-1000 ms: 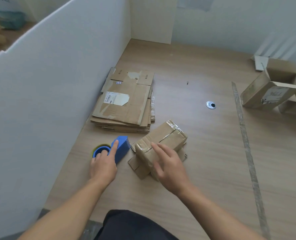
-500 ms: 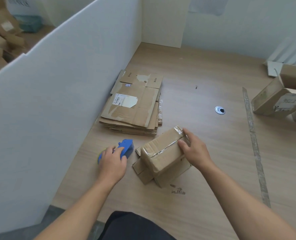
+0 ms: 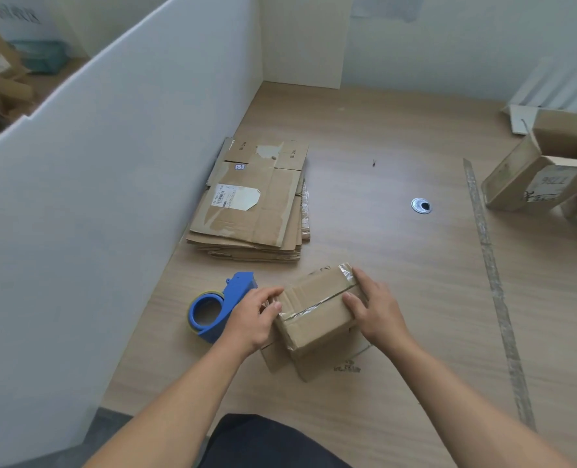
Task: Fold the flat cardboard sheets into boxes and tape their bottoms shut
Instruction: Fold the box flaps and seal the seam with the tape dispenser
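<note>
A small folded cardboard box point(image 3: 314, 312) stands upside down on the wooden table, a strip of clear tape running along its bottom seam. My left hand point(image 3: 253, 319) holds the box's left end, fingers curled over the taped edge. My right hand point(image 3: 375, 309) grips the right end, thumb on top. A blue tape dispenser point(image 3: 218, 307) lies on the table just left of my left hand, apart from it. A stack of flat cardboard sheets point(image 3: 253, 204) lies further back against the white partition.
A white partition wall point(image 3: 94, 197) runs along the left side. Folded open boxes point(image 3: 543, 170) sit at the far right. A metal grommet hole point(image 3: 421, 206) is in the table middle. A long tape strip point(image 3: 493, 282) is stuck to the table on the right.
My left hand let go of the tape dispenser and moved right onto the box's left end. My right hand shifted from the box's top to its right end.
</note>
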{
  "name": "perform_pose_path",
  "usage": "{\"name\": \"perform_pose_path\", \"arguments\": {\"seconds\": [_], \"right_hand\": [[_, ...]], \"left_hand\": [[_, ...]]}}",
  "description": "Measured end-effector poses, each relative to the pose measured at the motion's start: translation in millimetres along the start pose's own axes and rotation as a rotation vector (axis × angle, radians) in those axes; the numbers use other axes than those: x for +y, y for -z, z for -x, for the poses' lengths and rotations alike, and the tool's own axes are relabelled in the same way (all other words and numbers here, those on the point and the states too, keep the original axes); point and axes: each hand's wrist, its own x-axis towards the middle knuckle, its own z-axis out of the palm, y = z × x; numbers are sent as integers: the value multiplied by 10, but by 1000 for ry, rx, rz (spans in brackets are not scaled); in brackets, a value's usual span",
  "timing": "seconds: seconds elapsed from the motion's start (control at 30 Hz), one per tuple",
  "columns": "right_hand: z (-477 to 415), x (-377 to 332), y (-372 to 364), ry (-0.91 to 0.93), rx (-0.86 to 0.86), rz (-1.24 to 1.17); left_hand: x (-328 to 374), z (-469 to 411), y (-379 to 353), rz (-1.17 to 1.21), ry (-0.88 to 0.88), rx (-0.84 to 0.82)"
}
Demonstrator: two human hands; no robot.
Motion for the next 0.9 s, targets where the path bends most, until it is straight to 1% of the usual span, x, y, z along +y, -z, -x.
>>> {"name": "perform_pose_path", "arguments": {"seconds": [0.07, 0.13, 0.17, 0.23, 0.33, 0.37, 0.4, 0.47, 0.5, 0.53, 0.63, 0.73, 0.83, 0.9], "right_hand": [[-4, 4, -36, -17, 19, -8], [-12, 9, -47, -22, 26, 7], [-18, 21, -46, -24, 23, 18], [-20, 46, -26, -37, 28, 30], [-11, 69, -16, -48, 62, 16], [3, 64, -31, -43, 71, 11], [27, 52, -50, -34, 84, 7], [108, 41, -82, -21, 121, -12], [157, 45, -87, -21, 143, -37], [211, 54, -84, -29, 162, -73], [343, 149, -97, -58, 175, -198], [457, 223, -160, -65, 137, -273], [546, 298, -199, -78, 56, -435], [585, 348, -190, -64, 26, -451]], "left_hand": [[49, -32, -41, -62, 14, -3], [107, -35, -73, -150, 15, 37], [117, -14, -75, -143, 23, 54], [65, 72, -52, -13, 7, 33], [-32, 293, -69, 279, -69, -116], [-51, 357, -112, 327, -48, -102], [-61, 404, -171, 331, -17, -34], [-41, 462, -300, 203, 47, 165], [-18, 472, -339, 136, 70, 240], [12, 479, -350, 105, 93, 280], [85, 448, -299, 109, 157, 318], [99, 424, -287, 98, 177, 347], [100, 440, -349, 110, 220, 320], [86, 495, -411, 154, 223, 291]]}}
